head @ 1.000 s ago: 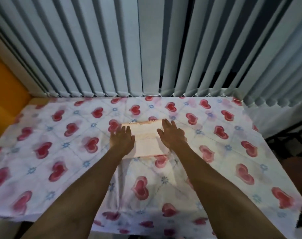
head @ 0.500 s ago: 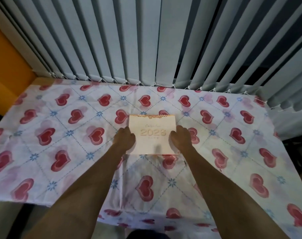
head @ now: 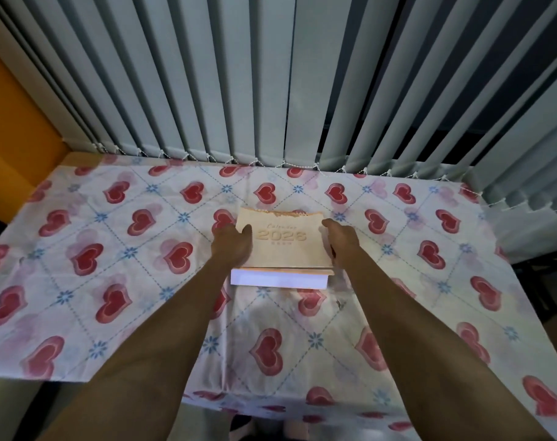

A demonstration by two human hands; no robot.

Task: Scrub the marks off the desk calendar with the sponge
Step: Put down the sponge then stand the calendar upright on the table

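Observation:
A cream desk calendar (head: 283, 246) with "2026" on its cover stands tilted on the heart-print tablecloth (head: 112, 249), its wire binding at the far top edge and a white base edge showing at the near side. My left hand (head: 231, 246) grips the calendar's left side, thumb on the cover. My right hand (head: 342, 241) holds its right side. No sponge is in view.
Grey vertical blinds (head: 271, 90) hang right behind the table's far edge. An orange wall (head: 13, 128) stands at the left. The table's right edge drops off toward a dark frame (head: 544, 281).
Both hands slid from lying flat on the calendar to its two sides and raised it, so the cover with the year now faces me. The view has moved closer.

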